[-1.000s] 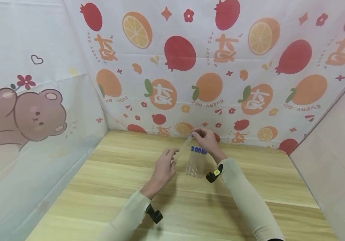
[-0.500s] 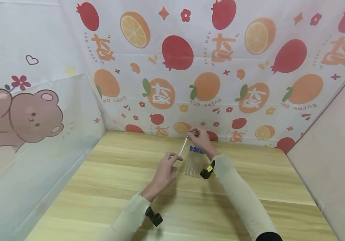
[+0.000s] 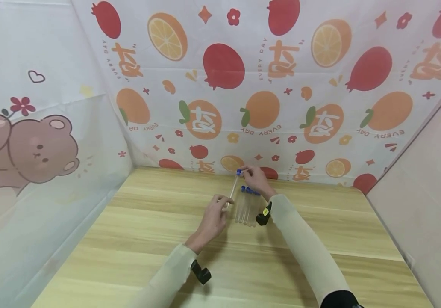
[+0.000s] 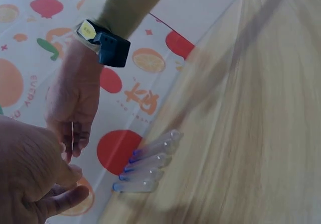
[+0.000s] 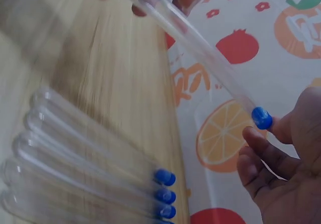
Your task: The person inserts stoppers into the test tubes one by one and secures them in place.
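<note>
A clear test tube with a blue cap is held slanting above the table, cap end up and toward the back wall. My left hand pinches its lower end between thumb and fingers. Close beside the cap is my right hand. In the right wrist view the right thumb is at the cap's edge, and the loosely bent fingers stand just below, apart from it. Several more capped tubes lie side by side on the table under the right hand, their blue caps toward the wall.
The wooden table meets a fruit-printed cloth wall just behind the hands. A bear-printed sheet hangs on the left, a plain pale one on the right. Each wrist wears a black camera.
The right fingers have drawn slightly to the right, so the blue cap they covered now shows. The left hand's fingers have closed further round the tube's lower end. The tubes on the table stay put.
</note>
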The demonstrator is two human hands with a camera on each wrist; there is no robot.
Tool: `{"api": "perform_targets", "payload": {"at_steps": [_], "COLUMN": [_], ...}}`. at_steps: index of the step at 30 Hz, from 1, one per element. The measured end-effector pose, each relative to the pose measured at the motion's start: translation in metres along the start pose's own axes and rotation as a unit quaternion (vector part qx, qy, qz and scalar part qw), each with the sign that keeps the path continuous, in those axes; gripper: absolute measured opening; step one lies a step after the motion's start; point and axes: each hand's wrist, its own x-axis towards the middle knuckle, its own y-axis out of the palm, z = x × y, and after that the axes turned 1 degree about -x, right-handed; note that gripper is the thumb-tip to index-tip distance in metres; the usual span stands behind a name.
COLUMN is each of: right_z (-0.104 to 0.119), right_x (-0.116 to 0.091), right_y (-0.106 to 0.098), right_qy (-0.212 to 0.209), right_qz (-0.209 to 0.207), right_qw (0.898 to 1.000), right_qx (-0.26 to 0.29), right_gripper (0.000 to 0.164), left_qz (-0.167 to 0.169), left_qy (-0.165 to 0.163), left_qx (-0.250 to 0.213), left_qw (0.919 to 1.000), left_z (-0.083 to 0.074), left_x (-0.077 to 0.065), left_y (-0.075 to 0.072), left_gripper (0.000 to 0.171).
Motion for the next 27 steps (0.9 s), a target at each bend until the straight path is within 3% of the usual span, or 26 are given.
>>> {"api": "perform_targets", "payload": {"at_steps": [6, 10, 19, 27], "right_z": [-0.006, -0.009, -0.015, -0.028], "right_x": [0.002, 0.005, 0.009, 0.016], "right_y": [0.002, 0.005, 0.011, 0.017], "right_qy": [0.008, 0.012, 0.024, -0.009], "right_qz": [0.054, 0.063, 0.088, 0.089], "right_qw": [0.998, 0.996, 0.994, 0.99], "right_qx": [-0.041, -0.053, -0.061, -0.11], "right_gripper": [0.048, 0.056, 0.057, 0.054], "left_qz": [0.009, 0.026, 0.041, 0.061], "left_qy": [0.007, 0.011, 0.025, 0.031], "left_qx": [0.009, 0.015, 0.052, 0.077], "left_qw": [0.9999, 0.9995, 0.9975, 0.9947], "left_z": [0.008, 0.01, 0.019, 0.031], "left_x": [-0.001, 0.0, 0.003, 0.005], "left_y": [0.006, 0.007, 0.011, 0.015], "left_gripper": [0.038, 0.037, 0.036, 0.04]}}
